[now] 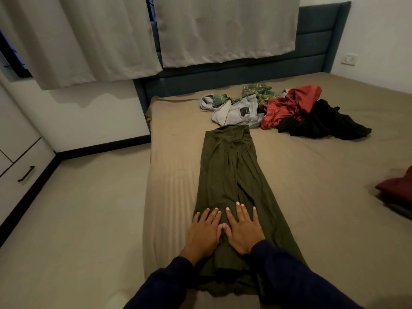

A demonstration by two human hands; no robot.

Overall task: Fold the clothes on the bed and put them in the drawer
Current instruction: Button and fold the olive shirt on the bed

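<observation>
A long olive-green garment (231,166) lies stretched out lengthwise on the tan bed (323,175), its narrow end pointing away from me. My left hand (204,233) and my right hand (242,228) rest flat on its near part, side by side, fingers straight and spread. Farther up the bed is a loose heap: a grey pair of jeans (238,112), a green plaid shirt (258,92), a red garment (287,105) and a black garment (323,121).
A dark red folded item (396,186) sits at the bed's right edge. White drawers with a black handle (26,173) stand at the far left across the floor. A blue headboard (312,45) and grey curtains (111,36) stand behind the bed.
</observation>
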